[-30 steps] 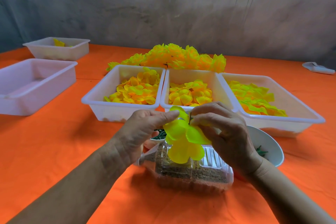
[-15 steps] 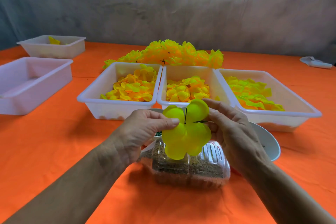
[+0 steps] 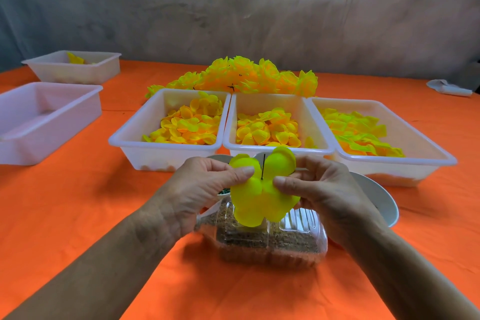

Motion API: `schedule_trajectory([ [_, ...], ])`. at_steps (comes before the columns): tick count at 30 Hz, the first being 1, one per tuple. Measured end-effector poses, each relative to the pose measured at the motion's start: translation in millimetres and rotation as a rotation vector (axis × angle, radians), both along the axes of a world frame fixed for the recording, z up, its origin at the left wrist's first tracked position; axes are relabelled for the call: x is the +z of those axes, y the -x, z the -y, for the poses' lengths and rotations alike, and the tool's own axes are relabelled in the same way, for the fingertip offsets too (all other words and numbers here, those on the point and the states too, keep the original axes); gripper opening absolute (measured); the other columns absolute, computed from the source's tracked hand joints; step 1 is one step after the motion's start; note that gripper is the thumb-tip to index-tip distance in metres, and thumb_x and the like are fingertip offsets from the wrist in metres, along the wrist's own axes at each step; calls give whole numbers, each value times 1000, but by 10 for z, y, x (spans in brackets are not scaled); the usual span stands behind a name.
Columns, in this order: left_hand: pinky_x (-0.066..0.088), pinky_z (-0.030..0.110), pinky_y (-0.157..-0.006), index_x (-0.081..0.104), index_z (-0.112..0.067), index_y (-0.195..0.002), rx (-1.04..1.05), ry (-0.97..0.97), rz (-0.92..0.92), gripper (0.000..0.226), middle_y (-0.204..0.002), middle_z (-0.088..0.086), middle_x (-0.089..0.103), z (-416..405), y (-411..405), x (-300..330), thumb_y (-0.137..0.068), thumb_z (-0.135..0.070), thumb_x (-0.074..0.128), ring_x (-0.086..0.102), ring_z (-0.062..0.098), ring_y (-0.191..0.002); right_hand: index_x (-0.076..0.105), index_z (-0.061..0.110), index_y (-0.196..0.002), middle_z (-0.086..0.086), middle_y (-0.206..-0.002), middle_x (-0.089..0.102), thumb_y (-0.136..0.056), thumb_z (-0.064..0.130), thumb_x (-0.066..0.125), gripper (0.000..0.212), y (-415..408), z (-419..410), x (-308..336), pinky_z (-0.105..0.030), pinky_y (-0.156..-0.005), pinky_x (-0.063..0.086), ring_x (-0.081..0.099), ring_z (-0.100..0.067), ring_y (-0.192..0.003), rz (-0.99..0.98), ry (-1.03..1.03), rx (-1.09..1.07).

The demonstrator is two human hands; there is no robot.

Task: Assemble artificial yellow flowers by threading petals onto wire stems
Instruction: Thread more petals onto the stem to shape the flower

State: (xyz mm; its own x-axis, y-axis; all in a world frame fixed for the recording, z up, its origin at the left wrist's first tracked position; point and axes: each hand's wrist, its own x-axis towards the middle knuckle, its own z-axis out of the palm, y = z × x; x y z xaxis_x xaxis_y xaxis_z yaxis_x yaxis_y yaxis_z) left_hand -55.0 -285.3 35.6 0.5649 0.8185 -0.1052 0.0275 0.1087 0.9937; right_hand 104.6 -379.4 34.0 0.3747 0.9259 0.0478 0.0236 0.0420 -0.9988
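A bright yellow petal piece (image 3: 262,197) with several round lobes faces me, held up above a clear plastic box. A thin dark wire stem (image 3: 263,169) pokes up through its centre. My left hand (image 3: 205,189) pinches the piece's left side, thumb on the front. My right hand (image 3: 319,189) pinches the right side the same way. Three white trays behind hold loose petals: left (image 3: 166,153), middle (image 3: 298,109), right (image 3: 420,138). A heap of finished yellow flowers (image 3: 241,75) lies beyond them.
The clear plastic box (image 3: 272,244) with brown filling sits right under my hands on the orange tablecloth. A white bowl (image 3: 381,202) stands to its right, a small dish with green bits (image 3: 224,191) behind my left hand. Two more white trays (image 3: 46,122) (image 3: 75,70) stand at far left.
The petal piece has been opened out flat toward me, and the wire tip now stands upright through its centre. Both hands shifted slightly apart along its sides.
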Motion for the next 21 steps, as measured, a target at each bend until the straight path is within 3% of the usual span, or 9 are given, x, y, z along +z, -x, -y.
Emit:
schedule_trajectory([
  [5,41,6,-47,68,-13,-58,-3,11,-26,21,-61,-3,69,-7,-8,22,-49,-30,74,61,-1,-53,70,5,-93,-27,-87,67,-45,26,77,52,11,-58,14,-40,-68,44,61,-29,-73,-31,67,-41],
  [8,41,7,-46,69,-9,-64,-11,33,-30,24,-62,-2,70,-14,-16,14,-51,-28,73,62,0,-52,68,5,-89,-15,-78,69,-44,24,77,50,6,-81,13,-35,-66,46,63,-24,-65,-58,139,-20],
  [11,42,8,-46,68,-1,-77,-9,44,-51,36,-63,-1,71,-28,-19,-14,-53,-26,74,62,1,-52,66,8,-83,-8,-70,70,-59,12,76,26,-10,-99,6,-29,-60,51,64,-18,-56,-91,194,24],
  [14,41,8,-45,69,-9,-61,2,46,-76,10,-57,-2,68,-37,-29,-35,-68,-13,75,60,1,-47,65,7,-85,-9,-71,69,-70,2,71,17,-20,-121,-12,-29,-62,51,64,-19,-57,-103,225,25],
  [16,39,8,-43,66,-13,-44,16,42,-80,30,-52,-2,66,-44,-36,-62,-74,-8,73,57,0,-43,65,5,-89,-10,-73,68,-73,1,70,18,-8,-128,-16,-28,-61,49,63,-19,-58,-99,244,23],
  [21,39,8,-41,65,-8,-58,15,75,-75,19,-52,-2,66,-12,-51,-39,-76,-5,71,58,0,-42,66,5,-95,-8,-72,67,-75,5,71,21,-5,-121,-18,-25,-55,47,61,-15,-54,-59,255,28],
])
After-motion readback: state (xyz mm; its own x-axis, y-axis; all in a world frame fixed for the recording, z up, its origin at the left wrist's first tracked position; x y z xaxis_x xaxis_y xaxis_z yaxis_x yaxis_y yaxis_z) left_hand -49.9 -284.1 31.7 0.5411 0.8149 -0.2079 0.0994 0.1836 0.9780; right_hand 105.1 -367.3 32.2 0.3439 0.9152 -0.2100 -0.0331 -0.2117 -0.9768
